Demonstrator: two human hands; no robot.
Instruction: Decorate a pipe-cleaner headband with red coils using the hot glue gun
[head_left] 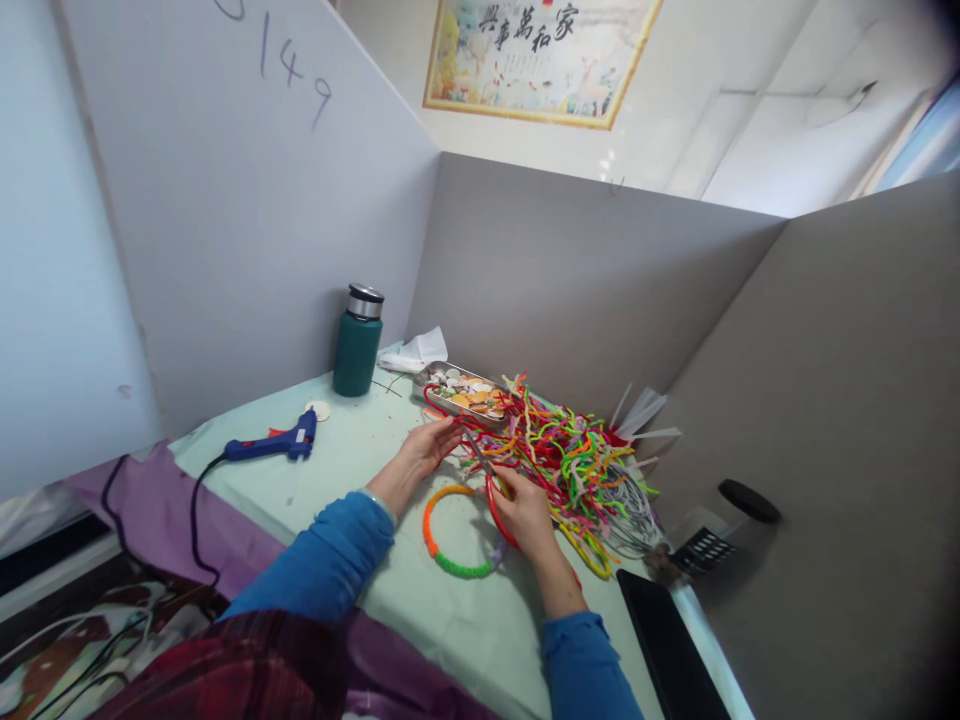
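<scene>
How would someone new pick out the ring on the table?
Find the pale green tabletop in front of the grey partitions. On it, near the red-handled scissors in the person's right hand, lies a fuzzy ring. Unlike the tangled stems beyond, it forms a round band in blocks of orange, green and lilac.

Scissors sit in the right fingers, pointing toward the left fingers. On the worktop, just on the near side of the fingers, lies a ring. Beyond the left fingers stands a tray with small pieces in it; a pipe-cleaner heap spreads beyond and right of them. Well left of the fingers lies a glue gun; a bottle stands beyond, also left.
</scene>
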